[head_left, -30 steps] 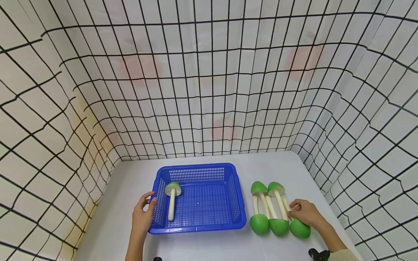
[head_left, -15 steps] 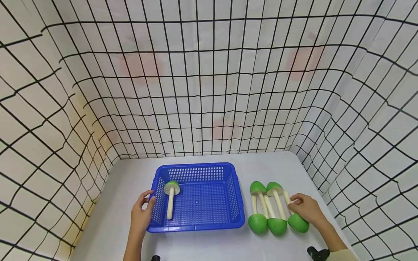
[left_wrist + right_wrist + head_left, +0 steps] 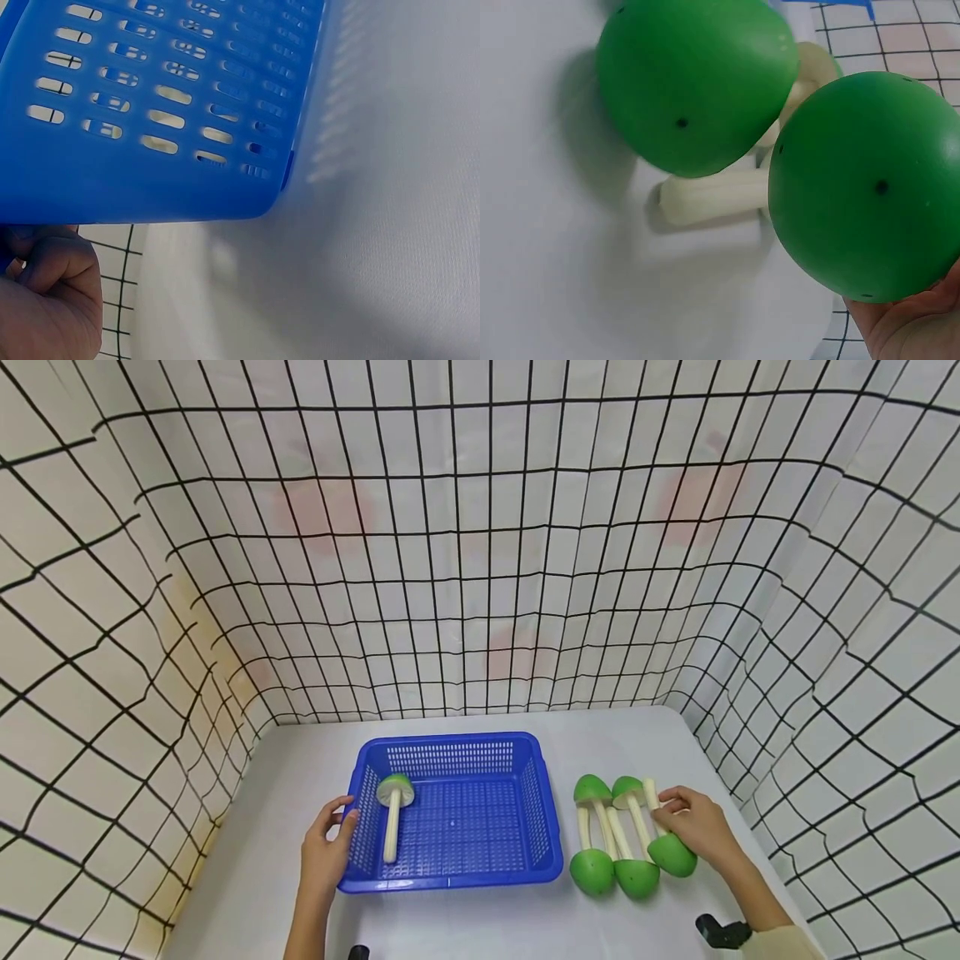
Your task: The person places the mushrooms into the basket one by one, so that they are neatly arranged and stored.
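At the basket's left side, my left hand (image 3: 325, 853) grips the rim of a blue plastic basket (image 3: 450, 883); the left wrist view shows its curled fingers (image 3: 64, 262) at the rim. One toy mushroom (image 3: 395, 814) with a green cap and pale stem lies inside, near the left wall. Over on the right, my right hand (image 3: 697, 827) holds another green-capped mushroom (image 3: 672, 855) by its stem, cap towards me. That cap is large in the right wrist view, covering part of the fingers. Several similar mushrooms (image 3: 592, 872) lie side by side just left of it, caps pointing alternate ways.
A white tabletop (image 3: 480, 927) carries everything. Black grid netting (image 3: 480, 560) over white sheeting rises at the back and both sides. A dark device (image 3: 722, 932) sits on the right wrist, and another dark piece (image 3: 358, 952) shows at the bottom edge.
My right hand has shifted slightly away from me and left, taking the mushroom with it; its stem end now stands beside the far cap. The left hand keeps its place on the basket.
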Demonstrator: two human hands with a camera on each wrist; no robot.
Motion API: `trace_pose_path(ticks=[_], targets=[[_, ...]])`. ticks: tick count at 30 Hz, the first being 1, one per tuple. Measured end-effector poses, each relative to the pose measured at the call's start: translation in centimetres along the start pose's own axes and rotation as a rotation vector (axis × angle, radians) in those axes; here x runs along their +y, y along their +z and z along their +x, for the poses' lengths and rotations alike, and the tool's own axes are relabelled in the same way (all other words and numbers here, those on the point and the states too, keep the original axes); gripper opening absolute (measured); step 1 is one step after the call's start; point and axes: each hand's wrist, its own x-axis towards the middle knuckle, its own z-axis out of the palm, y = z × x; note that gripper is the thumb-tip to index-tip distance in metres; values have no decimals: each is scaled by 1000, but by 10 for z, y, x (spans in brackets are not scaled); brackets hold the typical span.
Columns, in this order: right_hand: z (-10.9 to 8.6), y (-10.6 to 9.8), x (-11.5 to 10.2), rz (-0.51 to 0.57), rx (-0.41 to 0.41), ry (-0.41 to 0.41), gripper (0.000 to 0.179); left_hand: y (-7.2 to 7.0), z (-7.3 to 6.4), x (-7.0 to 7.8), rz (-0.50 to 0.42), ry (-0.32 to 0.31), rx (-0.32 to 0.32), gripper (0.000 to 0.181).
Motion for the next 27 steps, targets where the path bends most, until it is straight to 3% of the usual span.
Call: trace_pose_path(ticks=[19, 27], targets=[[7, -6, -35, 97, 13, -26, 42, 5, 1, 1, -13, -7, 13, 43], [8, 2, -55, 268, -30, -19, 39, 3, 3, -1, 31, 19, 29, 42]])
